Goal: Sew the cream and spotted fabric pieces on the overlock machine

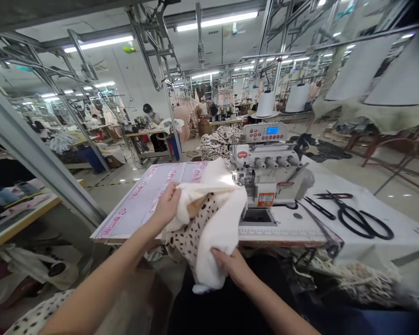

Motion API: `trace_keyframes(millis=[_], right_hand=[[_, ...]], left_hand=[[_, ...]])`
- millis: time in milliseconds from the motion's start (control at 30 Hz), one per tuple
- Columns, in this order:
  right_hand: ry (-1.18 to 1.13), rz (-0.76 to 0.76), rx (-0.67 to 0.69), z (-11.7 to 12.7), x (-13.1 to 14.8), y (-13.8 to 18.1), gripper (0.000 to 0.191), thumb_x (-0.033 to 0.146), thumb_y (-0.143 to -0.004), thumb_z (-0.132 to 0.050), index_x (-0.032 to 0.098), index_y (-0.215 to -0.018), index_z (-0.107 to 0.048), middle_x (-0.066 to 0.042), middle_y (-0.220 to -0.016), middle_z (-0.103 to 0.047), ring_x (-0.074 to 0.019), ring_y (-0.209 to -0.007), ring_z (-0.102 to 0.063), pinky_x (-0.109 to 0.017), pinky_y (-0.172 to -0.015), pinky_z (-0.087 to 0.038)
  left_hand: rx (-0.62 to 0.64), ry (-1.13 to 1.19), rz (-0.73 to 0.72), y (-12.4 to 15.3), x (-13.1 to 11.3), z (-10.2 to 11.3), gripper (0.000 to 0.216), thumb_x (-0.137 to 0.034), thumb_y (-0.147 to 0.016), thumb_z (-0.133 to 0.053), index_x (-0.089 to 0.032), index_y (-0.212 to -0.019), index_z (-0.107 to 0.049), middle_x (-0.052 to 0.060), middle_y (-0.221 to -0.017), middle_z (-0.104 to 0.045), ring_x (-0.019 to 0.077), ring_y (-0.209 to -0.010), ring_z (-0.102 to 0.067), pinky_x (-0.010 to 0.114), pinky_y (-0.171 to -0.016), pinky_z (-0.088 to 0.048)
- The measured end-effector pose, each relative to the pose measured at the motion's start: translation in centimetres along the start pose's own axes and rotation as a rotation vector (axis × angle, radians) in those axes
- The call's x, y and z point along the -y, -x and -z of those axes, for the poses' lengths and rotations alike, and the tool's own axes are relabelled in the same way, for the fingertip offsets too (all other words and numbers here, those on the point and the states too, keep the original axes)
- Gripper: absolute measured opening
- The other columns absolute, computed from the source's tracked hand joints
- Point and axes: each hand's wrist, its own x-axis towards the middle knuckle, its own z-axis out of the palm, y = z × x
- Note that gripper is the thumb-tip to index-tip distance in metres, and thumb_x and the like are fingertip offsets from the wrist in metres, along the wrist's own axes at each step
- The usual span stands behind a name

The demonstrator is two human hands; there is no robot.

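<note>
Left hand (166, 204) with thumb and fingers clamped on the upper left edge of a soft, white, fleecy cloth piece with a dark-spotted cream side (216, 232); from my remote post I see this hand over the near part of the sewing table. My right hand (233, 266) grips the lower right border of the same piece, thumb uppermost, below the table's front edge. Between my hands, the spotted face shows beneath folds of white. The cloth piece lies just left of a white and grey overlock sewing machine (272, 170), its upper part reaching the lit needle area; I cannot tell whether the presser foot bears on it. Above the machine head stands a grey control panel with red buttons and a blue display (265, 132). To the left, a whitish plastic sheet printed with pink lettering (136, 200) covers the tabletop. At right, large black-handled scissors (342, 207) and slim black snips (321, 208) rest on a white cloth cover (370, 195). Behind the machine I see a heap of spotted fabric (220, 143).
</note>
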Motion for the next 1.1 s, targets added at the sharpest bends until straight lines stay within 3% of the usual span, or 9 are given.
trace_keyframes(millis=[133,233,333,433,600,667,833,933,1100], right_hand=[[-0.144,0.039,0.175,-6.8,2.3,-4.3,0.049,0.049,-0.057,-0.071,0.017,-0.093,-0.062,-0.008,-0.098,-0.066,-0.0253,-0.09,-0.061,-0.04,-0.086,-0.045],[-0.166,0.108,0.18,-9.0,3.0,-5.3,0.044,0.043,-0.062,-0.07,0.019,-0.098,-0.06,-0.002,-0.107,-0.062,-0.0203,-0.1,-0.056,-0.033,-0.088,-0.043],[-0.094,0.063,0.159,-7.3,1.3,-3.3,0.034,0.041,-0.061,-0.072,0.017,-0.082,-0.061,-0.002,-0.079,-0.065,-0.0174,-0.073,-0.06,-0.031,-0.07,-0.049],[-0.012,-0.009,0.152,-4.2,-1.2,0.1,0.031,0.043,-0.062,-0.07,0.015,-0.068,-0.059,0.003,-0.051,-0.054,-0.0118,-0.044,-0.049,-0.027,-0.048,-0.045],[-0.025,0.114,0.096,-1.7,-1.7,3.4,0.025,0.037,-0.068,-0.068,0.017,-0.081,-0.063,-0.002,-0.082,-0.064,-0.0167,-0.079,-0.057,-0.031,-0.078,-0.043],[-0.127,0.085,0.123,-1.6,-0.9,4.2,0.03,0.035,-0.068,-0.069,0.018,-0.092,-0.06,-0.002,-0.088,-0.065,-0.0172,-0.085,-0.058,-0.032,-0.081,-0.042],[-0.207,0.034,0.11,-2.2,0.5,6.2,0.036,0.034,-0.067,-0.07,0.019,-0.098,-0.057,-0.002,-0.085,-0.065,-0.017,-0.08,-0.06,-0.03,-0.075,-0.044],[-0.168,0.058,0.057,-2.4,1.2,7.0,0.025,0.035,-0.07,-0.068,0.017,-0.086,-0.06,-0.001,-0.079,-0.064,-0.016,-0.075,-0.059,-0.028,-0.071,-0.045],[-0.202,0.062,-0.008,-2.8,2.7,7.1,0.025,0.035,-0.068,-0.069,0.017,-0.083,-0.059,0.0,-0.076,-0.061,-0.0127,-0.066,-0.055,-0.023,-0.059,-0.045]], left_hand=[[0.497,0.004,-0.104,-2.1,-6.2,3.4,0.033,-0.047,-0.081,-0.039,-0.017,-0.084,-0.052,0.0,-0.074,-0.055,0.0134,-0.066,-0.051,0.023,-0.06,-0.04],[0.71,-0.439,-0.204,-2.4,-8.4,4.5,0.029,-0.046,-0.068,-0.057,-0.02,-0.081,-0.056,0.001,-0.075,-0.058,0.0176,-0.07,-0.053,0.024,-0.061,-0.038],[0.562,-0.912,-0.223,-1.4,-7.1,4.4,0.02,-0.032,-0.067,-0.055,-0.021,-0.083,-0.055,0.004,-0.071,-0.058,0.0223,-0.068,-0.055,0.028,-0.057,-0.037],[0.257,-1.094,-0.256,-0.6,-4.3,4.6,0.02,-0.027,-0.072,-0.045,-0.018,-0.088,-0.053,0.01,-0.081,-0.058,0.0269,-0.076,-0.056,0.033,-0.061,-0.04],[-0.068,-0.852,-0.399,-0.1,-2.5,5.5,0.036,-0.017,-0.077,-0.034,-0.014,-0.11,-0.048,0.012,-0.108,-0.055,0.0249,-0.099,-0.052,0.034,-0.083,-0.041],[0.03,-0.646,-0.386,0.8,-3.2,5.3,0.035,-0.023,-0.082,-0.033,-0.019,-0.113,-0.05,0.007,-0.109,-0.058,0.0209,-0.095,-0.055,0.031,-0.082,-0.042],[0.689,-0.459,-0.253,4.7,-4.7,2.4,0.033,-0.047,-0.08,-0.046,-0.026,-0.104,-0.057,0.001,-0.085,-0.065,0.0179,-0.074,-0.06,0.025,-0.066,-0.042],[0.683,-0.508,-0.301,6.5,-4.4,0.4,0.035,-0.045,-0.08,-0.049,-0.026,-0.109,-0.053,0.002,-0.088,-0.064,0.0183,-0.075,-0.059,0.026,-0.064,-0.041],[0.489,-0.442,-0.522,8.1,-3.9,-1.7,0.025,-0.029,-0.089,-0.035,-0.019,-0.094,-0.058,0.006,-0.082,-0.056,0.0149,-0.076,-0.055,0.025,-0.067,-0.043]])
